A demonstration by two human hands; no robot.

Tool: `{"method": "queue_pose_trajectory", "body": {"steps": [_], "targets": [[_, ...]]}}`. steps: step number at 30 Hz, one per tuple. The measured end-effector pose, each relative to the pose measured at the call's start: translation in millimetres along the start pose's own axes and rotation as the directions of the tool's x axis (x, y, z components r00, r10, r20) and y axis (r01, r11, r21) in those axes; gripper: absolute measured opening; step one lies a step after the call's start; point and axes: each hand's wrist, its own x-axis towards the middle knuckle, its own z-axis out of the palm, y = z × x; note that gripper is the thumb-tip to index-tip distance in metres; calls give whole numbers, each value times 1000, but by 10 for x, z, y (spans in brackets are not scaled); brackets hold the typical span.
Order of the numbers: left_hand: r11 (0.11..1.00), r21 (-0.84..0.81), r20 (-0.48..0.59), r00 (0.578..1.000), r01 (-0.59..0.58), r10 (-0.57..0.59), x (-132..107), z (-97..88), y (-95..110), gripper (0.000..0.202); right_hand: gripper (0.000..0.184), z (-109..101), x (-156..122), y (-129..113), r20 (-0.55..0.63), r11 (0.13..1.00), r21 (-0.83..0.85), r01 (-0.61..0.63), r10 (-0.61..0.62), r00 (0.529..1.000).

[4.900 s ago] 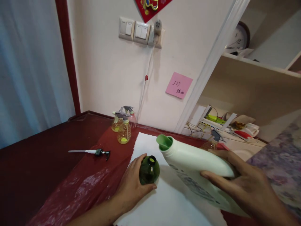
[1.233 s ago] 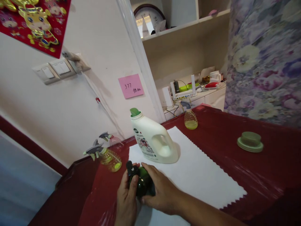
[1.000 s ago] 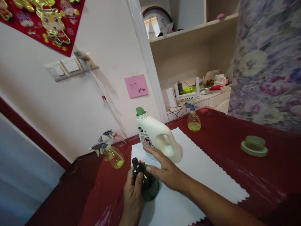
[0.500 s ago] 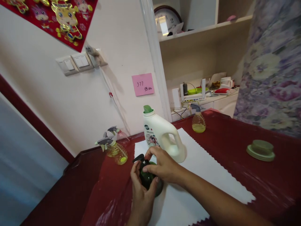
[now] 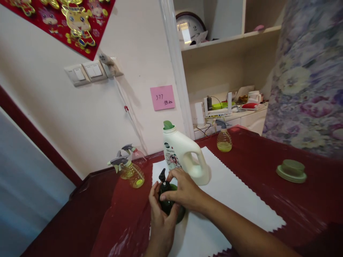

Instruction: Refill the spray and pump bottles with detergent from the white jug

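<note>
A dark green pump bottle (image 5: pixel 167 205) with a black pump head stands on the white cloth (image 5: pixel 219 210), partly covered by my fingers. My left hand (image 5: pixel 162 223) wraps round its left and near side. From the right, my right hand (image 5: pixel 182 187) grips the collar below the pump head, thumb in front and fingers behind. Just behind the bottle is a pale detergent jug (image 5: pixel 184 150) with a hollow handle; its cap is off and a green spout shows in the neck.
Several spray bottles stand about: yellowish ones (image 5: pixel 134 176) at left, another (image 5: pixel 224 141) at back right. A green cap (image 5: pixel 291 170) lies on the red table cover (image 5: pixel 252 157) at right. Behind are the wall with a pink note (image 5: pixel 162 97) and a shelf with a router (image 5: pixel 218 107).
The pump head has turned, its nozzle swinging from pointing left to pointing away from me. Both hands stay on the bottle, and the view has shifted slightly.
</note>
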Motion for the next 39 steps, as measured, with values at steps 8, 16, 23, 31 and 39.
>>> {"method": "queue_pose_trajectory", "body": {"steps": [8, 16, 23, 31, 39], "targets": [[999, -33, -4, 1000, 12, -12, -7, 7, 28, 80, 28, 24, 2, -5, 23, 998, 58, 27, -28, 999], [1000, -5, 14, 1000, -12, 12, 12, 0, -16, 79, 28, 43, -42, -55, 43, 995, 101, 24, -28, 999], [999, -46, -43, 999, -1, -1, -20, 46, 67, 87, 35, 30, -44, 25, 39, 990, 139, -30, 25, 999], [999, -45, -89, 996, 14, -18, -97, 102, 130, 108, 91, 65, -205, 160, 194, 992, 111, -54, 32, 981], [997, -43, -57, 996, -66, 64, -89, 112, 47, 107, 84, -31, -334, 148, 70, 996, 80, -37, 32, 997]]}}
